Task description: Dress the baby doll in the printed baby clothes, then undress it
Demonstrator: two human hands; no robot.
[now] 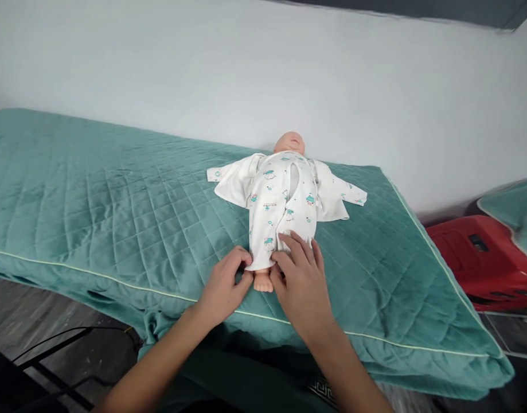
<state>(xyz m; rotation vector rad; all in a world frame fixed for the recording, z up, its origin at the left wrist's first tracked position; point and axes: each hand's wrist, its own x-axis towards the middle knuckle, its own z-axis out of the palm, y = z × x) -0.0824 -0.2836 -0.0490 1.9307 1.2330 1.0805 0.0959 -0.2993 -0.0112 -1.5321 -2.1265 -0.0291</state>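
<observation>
A baby doll [291,141] lies on its back, its head toward the wall. White printed baby pants [267,212] cover its legs and reach up over its torso. Beneath them a white baby shirt [237,186] is spread, with both sleeves out to the sides. My left hand [226,281] pinches the left edge of the pant leg's cuff. On the cuff's other side, my right hand [301,275] grips the fabric between thumb and fingers. One bare doll foot [263,282] pokes out of the cuff between my hands; the other foot is hidden behind my right hand.
A green quilted cover [117,195] lies over the bed, with pale piping along its front edge. Behind it rises a white wall [160,69]. To the right is a red plastic chair [482,252]. A dark metal frame [52,367] stands at lower left.
</observation>
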